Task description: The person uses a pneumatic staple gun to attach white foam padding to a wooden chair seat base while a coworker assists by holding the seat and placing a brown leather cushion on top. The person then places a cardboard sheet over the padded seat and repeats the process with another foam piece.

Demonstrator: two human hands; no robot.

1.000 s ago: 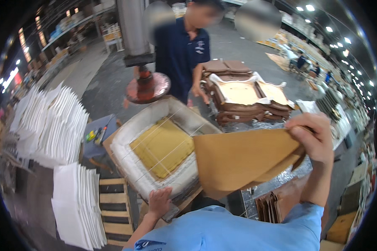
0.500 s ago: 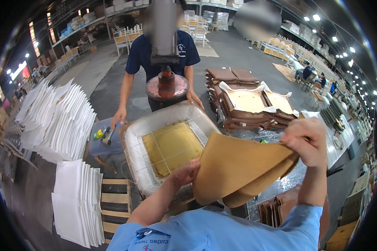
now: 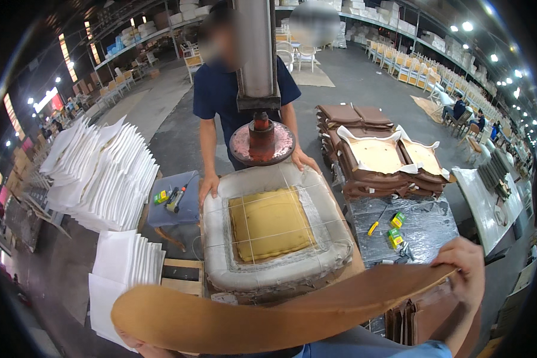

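Observation:
A brown leather piece (image 3: pixel 232 319) stretches across the lower part of the view between my two hands. My right hand (image 3: pixel 464 262) pinches its right end, raised over the table. My left hand (image 3: pixel 140 346) is at its left end, mostly covered by the piece, with a few fingers showing beneath the edge. Just beyond the leather lies a square grey-white padded frame (image 3: pixel 221 238) with a yellow cushioned panel (image 3: pixel 271 227) in its middle and thin strings crossing over it. Above its far edge hangs a round red press plate (image 3: pixel 261 143) on a metal column.
A co-worker's hands (image 3: pixel 209 186) rest on the frame's far sides. Brown seat cushions (image 3: pixel 376 155) are stacked at the right, near a wrapped table (image 3: pixel 423 230) with a yellow cutter (image 3: pixel 373 228) and green boxes. White sheets (image 3: pixel 95 173) stand left, beside a blue stool (image 3: pixel 185 215) holding tools.
The leather piece has gone from folded and bunched to spread out wide. My left hand has moved left and nearer to me. The co-worker's hand has gone from the stool to the frame.

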